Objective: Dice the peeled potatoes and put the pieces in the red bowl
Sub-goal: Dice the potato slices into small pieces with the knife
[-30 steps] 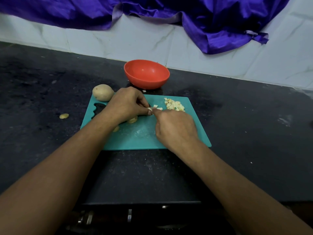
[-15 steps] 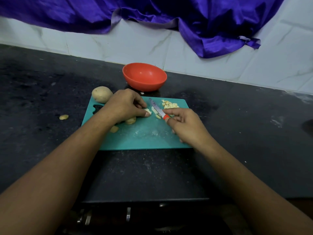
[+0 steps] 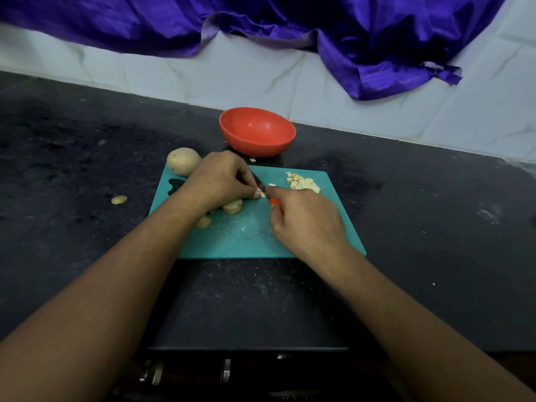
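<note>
A teal cutting board (image 3: 249, 236) lies on the dark counter. My left hand (image 3: 220, 181) pinches a small potato strip (image 3: 262, 194) against the board. My right hand (image 3: 304, 221) grips a knife with a red handle (image 3: 275, 203), and its blade (image 3: 259, 182) rests across the strip. A pile of diced potato (image 3: 303, 182) sits on the board's far right corner. Potato slices (image 3: 232, 205) lie beside my left wrist. A whole peeled potato (image 3: 183, 161) rests at the board's far left corner. The red bowl (image 3: 257, 131) stands just behind the board, with no pieces visible inside.
A stray potato piece (image 3: 119, 199) lies on the counter left of the board. A small white bit (image 3: 253, 160) sits in front of the bowl. White tiles and a hanging purple cloth (image 3: 362, 39) back the counter. The counter's front edge (image 3: 246, 348) runs below my forearms.
My right hand lifted the knife away from the strip, then brought it back; the blade now lies across the piece under my left fingertips. My view moved a little.
</note>
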